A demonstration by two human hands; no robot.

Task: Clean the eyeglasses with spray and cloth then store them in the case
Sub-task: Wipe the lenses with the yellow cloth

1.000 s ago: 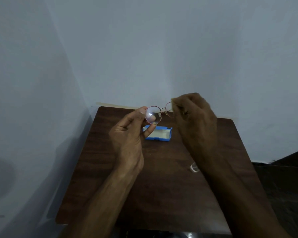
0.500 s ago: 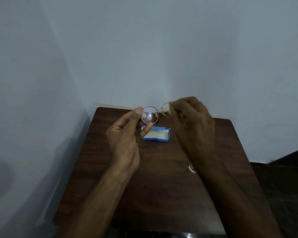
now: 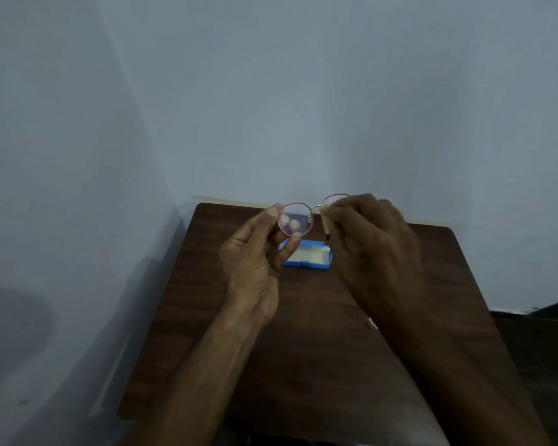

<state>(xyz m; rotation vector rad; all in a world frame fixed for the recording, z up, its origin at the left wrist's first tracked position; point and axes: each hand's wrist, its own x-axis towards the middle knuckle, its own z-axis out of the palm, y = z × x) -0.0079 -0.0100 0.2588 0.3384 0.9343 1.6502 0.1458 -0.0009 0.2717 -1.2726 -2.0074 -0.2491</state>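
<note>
Thin red-rimmed round eyeglasses (image 3: 295,220) are held up above the table's far half. My left hand (image 3: 255,255) pinches the left lens rim between thumb and fingers. My right hand (image 3: 371,239) is closed over the right lens with a pale cloth (image 3: 326,220) pressed on it; only the cloth's edge shows. Behind and below the hands an open blue case (image 3: 306,257) with a pale lining lies on the table. A small pale object (image 3: 372,322), perhaps the spray bottle, peeks out beside my right forearm and is mostly hidden.
The dark wooden table (image 3: 303,365) stands in a corner, with blue-grey walls (image 3: 303,107) at the back and on the left. Dark floor (image 3: 545,349) lies off the table's right edge.
Both hands with the eyeglasses have shifted slightly left and up in view; the left lens now faces me more squarely. The case has not moved.
</note>
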